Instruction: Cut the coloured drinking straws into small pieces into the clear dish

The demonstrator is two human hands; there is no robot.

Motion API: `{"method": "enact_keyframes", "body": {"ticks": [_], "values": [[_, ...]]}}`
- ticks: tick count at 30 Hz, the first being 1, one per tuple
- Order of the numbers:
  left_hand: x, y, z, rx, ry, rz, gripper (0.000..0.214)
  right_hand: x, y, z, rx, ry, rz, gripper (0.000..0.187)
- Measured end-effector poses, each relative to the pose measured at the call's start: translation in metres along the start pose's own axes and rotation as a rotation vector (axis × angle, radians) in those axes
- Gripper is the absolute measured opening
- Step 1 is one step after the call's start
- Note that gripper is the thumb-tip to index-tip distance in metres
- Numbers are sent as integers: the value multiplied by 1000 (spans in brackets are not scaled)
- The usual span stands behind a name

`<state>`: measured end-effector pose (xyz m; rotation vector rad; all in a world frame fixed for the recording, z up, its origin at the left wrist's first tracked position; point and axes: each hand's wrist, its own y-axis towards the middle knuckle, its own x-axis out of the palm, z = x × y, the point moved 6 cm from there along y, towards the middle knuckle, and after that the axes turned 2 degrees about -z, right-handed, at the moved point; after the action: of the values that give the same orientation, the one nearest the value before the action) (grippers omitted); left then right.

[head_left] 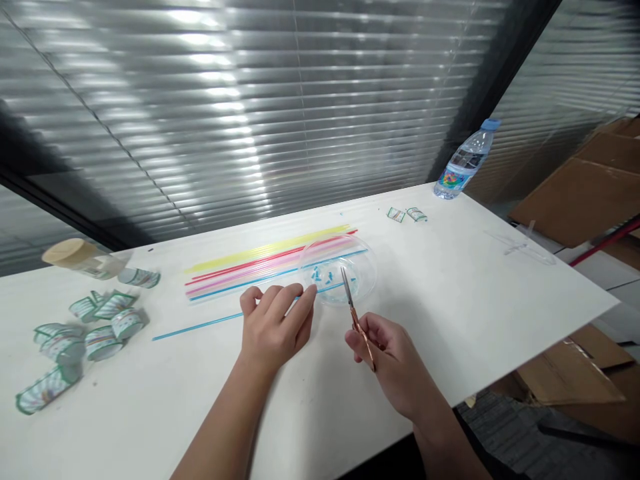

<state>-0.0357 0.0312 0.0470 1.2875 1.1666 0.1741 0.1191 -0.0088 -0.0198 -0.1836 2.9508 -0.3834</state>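
My right hand (pixel 387 353) grips copper-coloured scissors (pixel 353 310), their closed blades pointing up over a clear plastic dish (pixel 367 273) that holds several small blue straw pieces (pixel 320 273). My left hand (pixel 275 327) lies on the table with its fingers pinched on a long blue straw (pixel 197 327), whose right end reaches the dish. Behind the hands lies a row of long yellow, red, pink and blue straws (pixel 260 263).
The white table (pixel 450 320) ends close to my right. Several green-and-white paper rolls (pixel 85 333) lie at the left, with a capped jar (pixel 80 257) behind them. A water bottle (pixel 463 163) stands at the back right, two small rolls (pixel 405 214) near it. Cardboard (pixel 575 193) lies beyond the table.
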Motion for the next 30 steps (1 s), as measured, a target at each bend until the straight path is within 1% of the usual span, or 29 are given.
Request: {"method": "enact_keyframes", "body": {"ticks": [5, 11, 14, 17, 22, 30], "values": [[-1, -1, 0, -9, -46, 7, 26, 1, -2, -2, -11, 76, -46, 50], [0, 0, 1, -12, -66, -4, 24, 3, -2, -5, -12, 171, -112, 50], [0, 0, 0, -38, -53, 3, 24, 3, -1, -4, -19, 161, -99, 51], [-1, 0, -1, -52, -25, 8, 24, 3, -1, -4, -18, 104, -64, 49], [-1, 1, 2, 1, -16, 10, 25, 2, -1, -3, -7, 9, -36, 48], [-2, 3, 4, 33, -12, 9, 25, 2, -1, -2, 4, 17, -24, 48]]}}
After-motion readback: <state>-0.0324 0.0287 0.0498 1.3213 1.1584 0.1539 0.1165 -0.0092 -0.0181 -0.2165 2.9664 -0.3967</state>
